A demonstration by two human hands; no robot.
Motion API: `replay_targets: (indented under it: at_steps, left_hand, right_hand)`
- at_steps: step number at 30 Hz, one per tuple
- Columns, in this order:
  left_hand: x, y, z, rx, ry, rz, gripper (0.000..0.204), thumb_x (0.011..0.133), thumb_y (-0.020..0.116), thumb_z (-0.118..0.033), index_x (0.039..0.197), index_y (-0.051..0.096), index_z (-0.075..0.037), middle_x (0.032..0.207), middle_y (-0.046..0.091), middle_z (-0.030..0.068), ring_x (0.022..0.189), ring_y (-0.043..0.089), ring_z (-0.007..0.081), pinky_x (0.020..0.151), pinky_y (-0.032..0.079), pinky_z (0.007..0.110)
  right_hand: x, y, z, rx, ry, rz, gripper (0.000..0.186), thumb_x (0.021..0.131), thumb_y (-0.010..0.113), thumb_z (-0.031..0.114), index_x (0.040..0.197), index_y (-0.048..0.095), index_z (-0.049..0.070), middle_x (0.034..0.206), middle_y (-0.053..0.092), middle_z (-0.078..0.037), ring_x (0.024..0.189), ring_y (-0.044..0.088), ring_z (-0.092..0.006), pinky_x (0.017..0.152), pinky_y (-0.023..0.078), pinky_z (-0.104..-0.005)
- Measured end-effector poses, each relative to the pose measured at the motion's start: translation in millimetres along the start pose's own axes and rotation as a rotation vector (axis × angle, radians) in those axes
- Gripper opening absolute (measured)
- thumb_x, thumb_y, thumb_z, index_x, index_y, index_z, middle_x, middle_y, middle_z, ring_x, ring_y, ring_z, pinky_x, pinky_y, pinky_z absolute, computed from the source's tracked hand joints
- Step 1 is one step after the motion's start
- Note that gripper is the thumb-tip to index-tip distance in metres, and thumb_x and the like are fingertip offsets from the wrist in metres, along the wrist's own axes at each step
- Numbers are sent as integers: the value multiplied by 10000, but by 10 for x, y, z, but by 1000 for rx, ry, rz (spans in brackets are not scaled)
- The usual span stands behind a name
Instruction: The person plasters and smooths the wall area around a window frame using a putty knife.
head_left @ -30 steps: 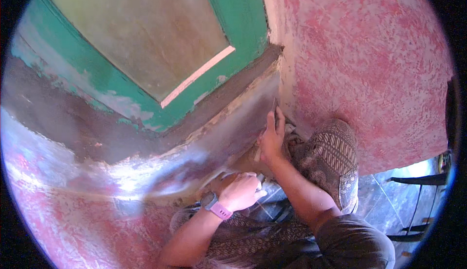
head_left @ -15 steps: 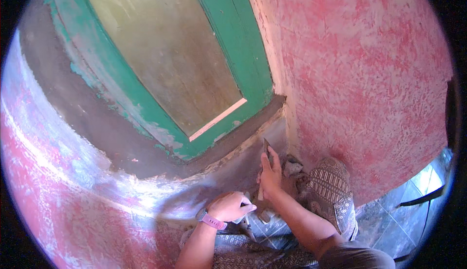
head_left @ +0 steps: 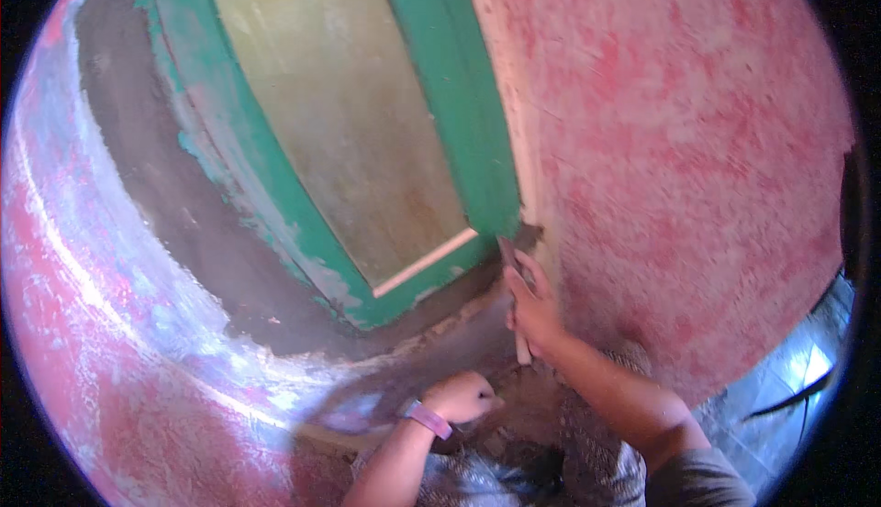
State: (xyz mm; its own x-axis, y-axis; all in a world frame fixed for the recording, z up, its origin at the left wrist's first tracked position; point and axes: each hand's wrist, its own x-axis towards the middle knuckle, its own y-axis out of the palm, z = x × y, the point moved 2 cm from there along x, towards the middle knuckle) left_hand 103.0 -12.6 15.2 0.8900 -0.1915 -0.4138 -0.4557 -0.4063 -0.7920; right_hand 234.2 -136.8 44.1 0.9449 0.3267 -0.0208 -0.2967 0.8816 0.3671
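**Pink wall (head_left: 697,140) beside a green frame (head_left: 473,126), with a flat tool (head_left: 507,253) at the lower corner**

Mottled paint covers the wall. A grey band (head_left: 170,186) follows the frame's left side and lower edge; tile (head_left: 766,383) shows at far right. The tool stands tilted in the right grip (head_left: 535,312), its dark blade pointing up toward the frame's lower right corner; whether the blade touches cannot be told. Its pale handle (head_left: 523,351) juts out below the palm. Right grip: closed around the tool, fingers reaching toward the blade. Left grip (head_left: 463,399): curled, lower and to the left, with a pink strap (head_left: 431,420) at the wrist; whether it encloses anything cannot be told. Handling (judged): the tool is probably light enough for one hand; its blade looks thin and fairly stiff, perhaps a little springy, and unlikely to break. The handle seems the surest hold, with a finger near the blade's base to steady its angle. The smooth handle might slip if wet; the blade's edge is best avoided.
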Motion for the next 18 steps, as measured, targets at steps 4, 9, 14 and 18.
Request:
replay_targets:
  at_steps: [4, 9, 14, 18]
  left_hand:
    - [116, 130, 138, -7, 21, 21, 444, 957, 615, -416, 909, 745, 6, 828, 702, 242, 787, 690, 408, 783, 528, 489]
    - [218, 222, 232, 41, 15, -86, 443, 923, 643, -419, 848, 726, 9, 819, 697, 228, 782, 684, 412, 720, 528, 523]
    - [260, 246, 217, 19, -27, -168, 425, 869, 688, -412, 832, 724, 10, 826, 699, 221, 792, 684, 415, 709, 530, 524]
    - [264, 337, 243, -20, -16, -195, 406, 866, 696, -397, 851, 732, 7, 804, 695, 226, 772, 682, 418, 709, 535, 515]
  right_hand:
    - [79, -146, -652, 78, 87, -145, 508, 1020, 617, 356, 1480, 452, 219, 1142, 592, -91, 528, 457, -118, 451, 434, -287]
    - [42, -219, -842, 125, 184, -332, 438, 1018, 551, 444, 1427, 495, 298, 962, 510, -12, 659, 448, -111, 493, 393, -246]
    - [278, -281, -1077, 108, 119, -290, 463, 1015, 552, 443, 1444, 471, 291, 977, 490, -5, 671, 437, -102, 510, 396, -245]
    - [276, -268, -1137, 150, 143, -318, 487, 1013, 560, 451, 1464, 449, 304, 972, 481, -3, 668, 419, -90, 502, 383, -240]
